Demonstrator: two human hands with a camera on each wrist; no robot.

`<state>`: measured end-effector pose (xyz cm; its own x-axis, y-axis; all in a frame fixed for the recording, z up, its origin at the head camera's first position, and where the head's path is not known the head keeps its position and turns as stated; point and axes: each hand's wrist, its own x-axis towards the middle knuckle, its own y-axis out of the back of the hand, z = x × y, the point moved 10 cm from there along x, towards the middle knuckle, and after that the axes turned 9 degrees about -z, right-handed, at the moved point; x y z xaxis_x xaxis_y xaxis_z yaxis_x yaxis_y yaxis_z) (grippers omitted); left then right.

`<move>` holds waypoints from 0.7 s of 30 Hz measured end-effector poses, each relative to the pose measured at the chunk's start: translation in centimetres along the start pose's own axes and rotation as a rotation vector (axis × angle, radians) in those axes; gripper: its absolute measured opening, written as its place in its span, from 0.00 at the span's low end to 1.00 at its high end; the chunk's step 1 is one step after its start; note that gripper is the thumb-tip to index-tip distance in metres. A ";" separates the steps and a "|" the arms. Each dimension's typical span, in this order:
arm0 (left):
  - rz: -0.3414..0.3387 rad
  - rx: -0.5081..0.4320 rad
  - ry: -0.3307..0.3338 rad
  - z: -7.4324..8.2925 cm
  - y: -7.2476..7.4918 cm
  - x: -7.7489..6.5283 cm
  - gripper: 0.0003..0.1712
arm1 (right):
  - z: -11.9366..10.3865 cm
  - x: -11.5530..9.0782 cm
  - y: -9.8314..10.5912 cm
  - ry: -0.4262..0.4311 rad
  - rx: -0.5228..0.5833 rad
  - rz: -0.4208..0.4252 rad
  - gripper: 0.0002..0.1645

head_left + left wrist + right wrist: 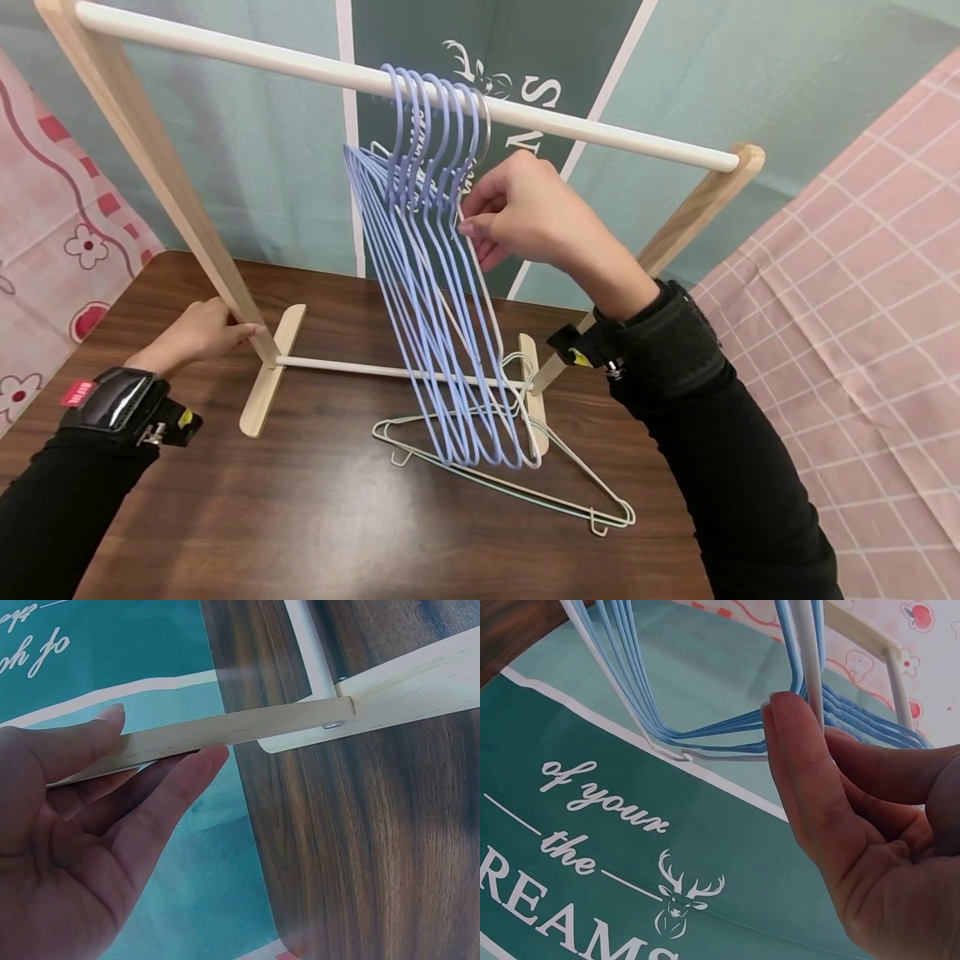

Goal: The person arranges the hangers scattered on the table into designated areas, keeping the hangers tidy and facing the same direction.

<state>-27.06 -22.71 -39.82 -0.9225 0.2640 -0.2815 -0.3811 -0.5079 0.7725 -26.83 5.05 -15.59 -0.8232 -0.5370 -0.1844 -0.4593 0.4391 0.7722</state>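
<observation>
My right hand [536, 212] pinches a white clothes hanger [486, 292] near its neck, between thumb and fingers. That hanger's silver hook is over the white rail [262, 55], at the right end of a bunch of blue hangers [431, 317]. In the right wrist view, the fingertips [791, 712] are right at the white neck [810, 660], beside the blue ones. My left hand [197, 333] holds the rack's left wooden post [153, 154] low down. In the left wrist view, the thumb lies on one side of the post [187, 729] and the fingers on the other.
Below the bunch, pale green and cream hangers [525, 498] lie on the dark wooden table [300, 517]. The rack's right post [697, 208] stands behind my right forearm. A lower white bar [360, 367] joins the feet. A printed green cloth [247, 142] hangs behind.
</observation>
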 end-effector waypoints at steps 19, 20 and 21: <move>-0.002 0.002 0.001 0.0 0.0 0.0 0.19 | 0.3 -0.6 0.0 0.034 -0.012 -0.024 0.10; -0.002 0.002 0.001 0.1 0.0 0.0 0.19 | 0.3 -0.7 0.0 0.034 -0.012 -0.024 0.11; -0.002 0.003 -0.001 0.1 0.0 0.0 0.19 | 0.3 -0.7 -0.1 0.034 -0.014 -0.024 0.11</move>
<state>-27.02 -22.66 -39.75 -0.9217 0.2656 -0.2828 -0.3829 -0.5047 0.7738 -26.34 5.63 -15.70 -0.8000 -0.5713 -0.1830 -0.4744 0.4158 0.7759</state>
